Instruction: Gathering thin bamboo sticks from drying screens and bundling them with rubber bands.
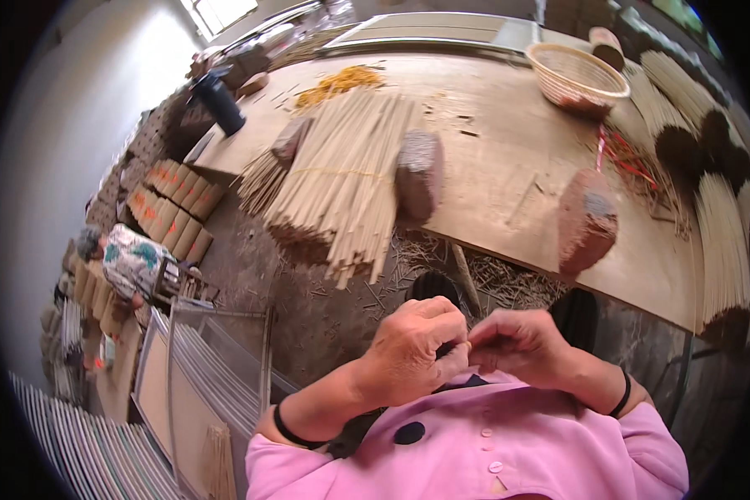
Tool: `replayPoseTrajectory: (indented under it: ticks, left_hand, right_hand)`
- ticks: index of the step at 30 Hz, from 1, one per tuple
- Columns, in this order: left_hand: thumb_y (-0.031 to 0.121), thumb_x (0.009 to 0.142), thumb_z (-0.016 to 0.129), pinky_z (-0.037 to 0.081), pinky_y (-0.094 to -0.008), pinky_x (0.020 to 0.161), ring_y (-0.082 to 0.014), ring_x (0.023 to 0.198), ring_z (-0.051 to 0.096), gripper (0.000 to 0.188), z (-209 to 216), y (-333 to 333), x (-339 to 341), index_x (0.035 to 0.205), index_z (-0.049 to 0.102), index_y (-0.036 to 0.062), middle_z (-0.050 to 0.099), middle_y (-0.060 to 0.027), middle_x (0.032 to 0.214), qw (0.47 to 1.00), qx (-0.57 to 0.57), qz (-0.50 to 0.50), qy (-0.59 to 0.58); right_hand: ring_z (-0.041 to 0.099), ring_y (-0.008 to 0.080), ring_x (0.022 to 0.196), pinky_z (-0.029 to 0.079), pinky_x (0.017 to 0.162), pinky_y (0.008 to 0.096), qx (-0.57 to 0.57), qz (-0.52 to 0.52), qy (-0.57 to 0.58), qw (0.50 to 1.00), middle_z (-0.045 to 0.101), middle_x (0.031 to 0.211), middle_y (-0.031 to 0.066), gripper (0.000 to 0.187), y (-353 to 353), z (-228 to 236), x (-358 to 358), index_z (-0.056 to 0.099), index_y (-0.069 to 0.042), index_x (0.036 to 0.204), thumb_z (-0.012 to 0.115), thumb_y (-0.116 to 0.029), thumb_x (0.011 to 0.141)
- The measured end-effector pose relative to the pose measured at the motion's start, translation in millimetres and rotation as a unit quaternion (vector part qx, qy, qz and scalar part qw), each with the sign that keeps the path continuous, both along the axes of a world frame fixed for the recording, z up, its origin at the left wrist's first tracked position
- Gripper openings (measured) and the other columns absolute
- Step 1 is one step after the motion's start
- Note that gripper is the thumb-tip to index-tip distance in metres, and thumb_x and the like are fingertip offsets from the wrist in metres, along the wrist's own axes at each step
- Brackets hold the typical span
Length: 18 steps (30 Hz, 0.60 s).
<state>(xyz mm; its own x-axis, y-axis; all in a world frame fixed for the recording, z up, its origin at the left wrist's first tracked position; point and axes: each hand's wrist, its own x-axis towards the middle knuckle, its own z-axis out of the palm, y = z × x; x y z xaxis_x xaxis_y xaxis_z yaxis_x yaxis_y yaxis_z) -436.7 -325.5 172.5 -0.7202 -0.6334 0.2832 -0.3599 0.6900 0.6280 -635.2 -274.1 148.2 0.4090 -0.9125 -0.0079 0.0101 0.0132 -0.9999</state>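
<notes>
In front of my pink shirt, my left hand (pixel 418 343) and my right hand (pixel 518 343) meet at the fingertips. Both have their fingers curled in a pinch. Whatever they hold between them is too small to make out. Beyond them, a bundle of thin pale sticks (pixel 342 167) lies at the table edge with its near ends overhanging, and a yellowish band runs across it. A reddish brick-like block (pixel 421 175) flanks the sticks on the right, and another block (pixel 292 137) sits on the left.
The wooden table (pixel 492 167) carries a separate block (pixel 587 221), a woven basket (pixel 577 79), yellow bands (pixel 339 83), a dark bottle (pixel 218 104) and stick bundles (pixel 722 250). Stick scraps (pixel 508 279) litter the floor. At left are mesh frames (pixel 217 358) and a seated person (pixel 133 258).
</notes>
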Motion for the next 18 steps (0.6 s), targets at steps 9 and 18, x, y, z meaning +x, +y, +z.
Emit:
replayPoseTrajectory:
  ticks: [9, 18]
  left_hand:
    - [-0.007, 0.074, 0.052, 0.044, -0.0291, 0.075, -0.0169, 0.079, 0.055, 0.012, -56.8, -5.0, 37.8, 0.068, 0.05, 0.004, 0.058, -0.0083, 0.079, 0.818, 0.324, -0.133, 0.456]
    - [-0.003, 0.075, 0.065, 0.044, -0.025, 0.054, -0.0123, 0.061, 0.054, 0.012, -57.5, -2.0, 43.1, 0.075, 0.056, 0.0053, 0.054, -0.0044, 0.072, 0.96, 0.08, 0.112, 0.245]
  right_hand:
    - [0.06, 0.01, 0.076, 0.049, 0.073, 0.0231, 0.142, 0.003, -0.128, 0.982, 0.062, 0.083, 0.0043, 0.005, -31.9, -16.0, 35.0, 0.058, 0.0, 0.084, 0.062, -0.003, 0.084]
    - [0.058, 0.0159, 0.102, 0.048, 0.087, 0.0283, 0.219, 0.118, -0.167, 0.954, 0.054, 0.116, 0.0104, 0.053, -26.3, -5.8, 56.7, 0.043, 0.001, 0.124, 0.07, 0.0, 0.079]
